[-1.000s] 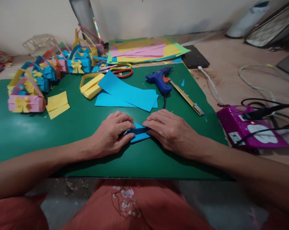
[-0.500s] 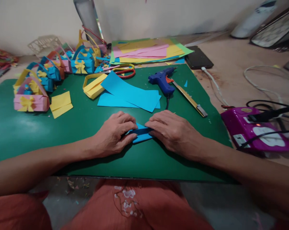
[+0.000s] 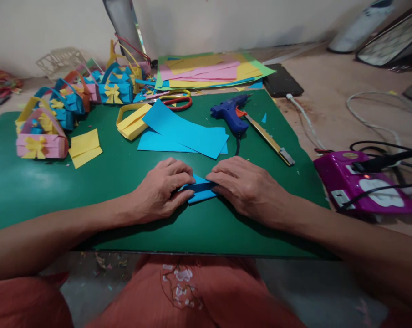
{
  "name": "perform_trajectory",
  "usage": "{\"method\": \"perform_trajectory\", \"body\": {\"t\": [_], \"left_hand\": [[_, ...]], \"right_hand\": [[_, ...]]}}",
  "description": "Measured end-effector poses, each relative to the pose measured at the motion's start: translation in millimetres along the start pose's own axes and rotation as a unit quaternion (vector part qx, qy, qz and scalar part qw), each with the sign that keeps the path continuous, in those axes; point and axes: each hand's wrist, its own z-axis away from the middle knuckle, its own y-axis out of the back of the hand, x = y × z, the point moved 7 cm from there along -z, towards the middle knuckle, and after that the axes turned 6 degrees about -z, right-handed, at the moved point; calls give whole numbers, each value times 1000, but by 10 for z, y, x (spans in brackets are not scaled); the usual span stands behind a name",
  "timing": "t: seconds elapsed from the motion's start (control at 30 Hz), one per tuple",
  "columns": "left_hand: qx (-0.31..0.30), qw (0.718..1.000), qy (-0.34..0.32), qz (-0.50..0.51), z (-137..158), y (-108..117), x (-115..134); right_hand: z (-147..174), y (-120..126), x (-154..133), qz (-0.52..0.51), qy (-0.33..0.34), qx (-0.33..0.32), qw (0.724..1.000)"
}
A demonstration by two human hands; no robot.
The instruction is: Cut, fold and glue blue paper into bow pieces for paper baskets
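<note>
Between my hands, low over the green board, is a folded piece of blue paper. My left hand pinches its left end between thumb and fingers. The right end is gripped the same way by my right hand. A dark gap runs along the fold, and both ends of the paper are hidden under my fingers. Just beyond lie loose blue paper strips, overlapping each other. A folded yellow paper box with a handle stands behind their left end.
Behind the strips lie a blue glue gun, a yellow box cutter and scissors. Several small paper baskets stand at left, near a yellow paper piece. Coloured sheets, a phone and a purple power strip are farther out.
Both hands keep the same pinch on the folded blue paper. The whole view has shifted very slightly; nothing else has visibly moved.
</note>
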Motion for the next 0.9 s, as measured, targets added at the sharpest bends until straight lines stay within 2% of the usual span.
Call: {"method": "perform_trajectory", "body": {"t": [0.9], "left_hand": [[-5,1000,-11,-6,7,0,-1]], "right_hand": [[3,10,4,7,4,-11,1000]]}}
